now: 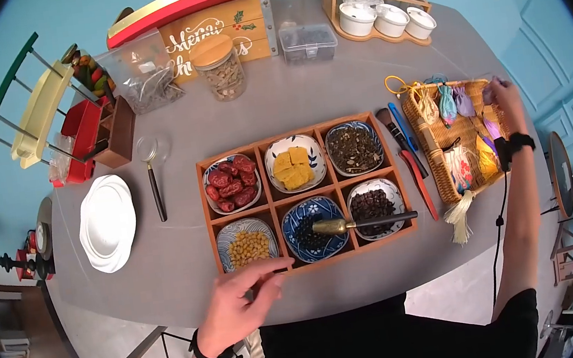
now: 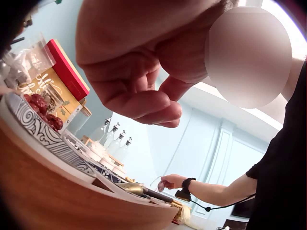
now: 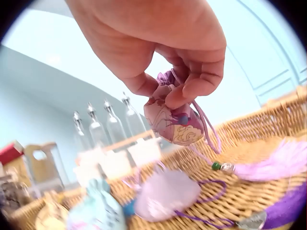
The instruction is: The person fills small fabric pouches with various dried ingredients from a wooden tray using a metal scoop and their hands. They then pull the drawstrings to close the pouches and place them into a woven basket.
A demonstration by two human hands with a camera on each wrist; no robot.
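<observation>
My right hand (image 1: 502, 99) pinches a small pink-purple drawstring pouch (image 3: 173, 120) by its gathered neck, above the wicker basket (image 1: 445, 191). A pink tassel (image 3: 276, 163) hangs from its cord into the basket. Below it lie a lavender pouch (image 3: 165, 194) and a light blue one (image 3: 96, 211). My left hand (image 1: 241, 306) hovers at the front edge of the wooden compartment box (image 1: 269, 213), fingers loosely bent and holding nothing. Nearest to it is the bowl of yellow beans (image 1: 249, 248). A brass scoop (image 1: 332, 227) rests across the bowls of black beans and dark dried pieces.
Beside the basket lie a red tool (image 1: 419, 184), a blue pen (image 1: 401, 125) and a brush. White bowls (image 1: 108, 226) and a small strainer (image 1: 148, 153) are on the left. Jars, a Christmas crate (image 1: 251, 33), white pots (image 1: 392, 21) and glass bottles stand behind.
</observation>
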